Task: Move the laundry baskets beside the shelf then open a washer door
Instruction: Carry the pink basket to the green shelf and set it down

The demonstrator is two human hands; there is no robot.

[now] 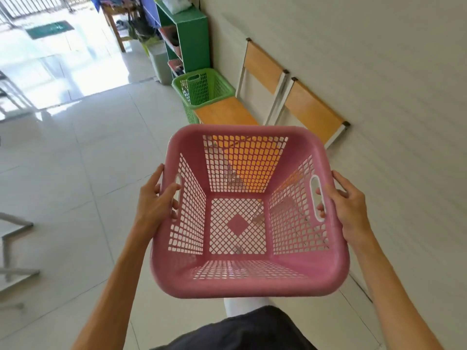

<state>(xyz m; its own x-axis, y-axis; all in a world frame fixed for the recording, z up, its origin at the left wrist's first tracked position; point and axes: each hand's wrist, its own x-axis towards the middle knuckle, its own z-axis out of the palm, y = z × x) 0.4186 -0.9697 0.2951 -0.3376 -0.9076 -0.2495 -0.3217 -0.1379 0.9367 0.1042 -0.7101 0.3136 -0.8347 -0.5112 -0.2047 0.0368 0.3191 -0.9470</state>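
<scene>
I hold an empty pink laundry basket (242,281) in the air in front of me, over the tiled floor. My left hand (158,200) grips its left side handle, fingers through the slot. My right hand (346,203) grips the right handle the same way. A green laundry basket (202,88) stands on the floor farther ahead, right beside the green shelf (193,39) along the right wall. No washer is in view.
Two wooden chairs (262,72) stand against the right wall between me and the green basket. A grey bin (160,63) sits left of the shelf. A wooden table (118,18) is at the back. Metal frame legs (10,238) stand at the left edge.
</scene>
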